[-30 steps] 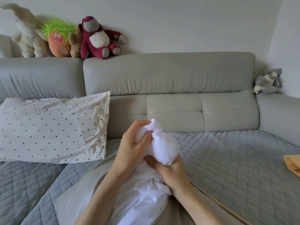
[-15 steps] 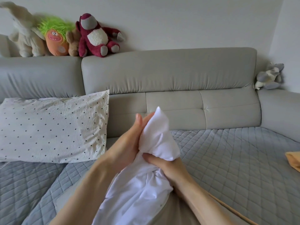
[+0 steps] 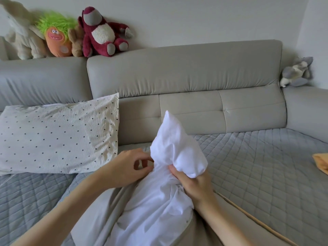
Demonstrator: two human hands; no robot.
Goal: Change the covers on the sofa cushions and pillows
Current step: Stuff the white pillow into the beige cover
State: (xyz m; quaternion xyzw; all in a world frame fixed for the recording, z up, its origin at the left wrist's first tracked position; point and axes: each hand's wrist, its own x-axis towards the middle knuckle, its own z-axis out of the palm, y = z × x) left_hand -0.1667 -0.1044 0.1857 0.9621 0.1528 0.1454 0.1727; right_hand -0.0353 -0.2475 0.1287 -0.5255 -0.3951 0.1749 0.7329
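A white cushion insert (image 3: 174,148) sticks up in front of me, its corner pointing upward. My right hand (image 3: 193,181) grips its bunched neck from the right. My left hand (image 3: 127,167) sits just left of the insert with fingers curled, the fingertips touching the white fabric at the neck; whether they pinch it I cannot tell. The lower part of the insert runs into a grey-beige cushion cover (image 3: 99,215) lying on my lap, with a zipper edge (image 3: 188,221) showing. A white pillow with black dots (image 3: 58,135) leans against the sofa back at the left.
The grey sofa (image 3: 186,77) has a quilted grey-blue seat cover (image 3: 257,166). Several plush toys (image 3: 101,32) sit on the backrest at the left, and a grey plush (image 3: 296,71) at the right corner. An orange cloth (image 3: 322,162) lies at the right edge.
My left hand has let go of the insert's top and dropped to its neck. The white corner now stands free and taller. My right hand keeps its grip.
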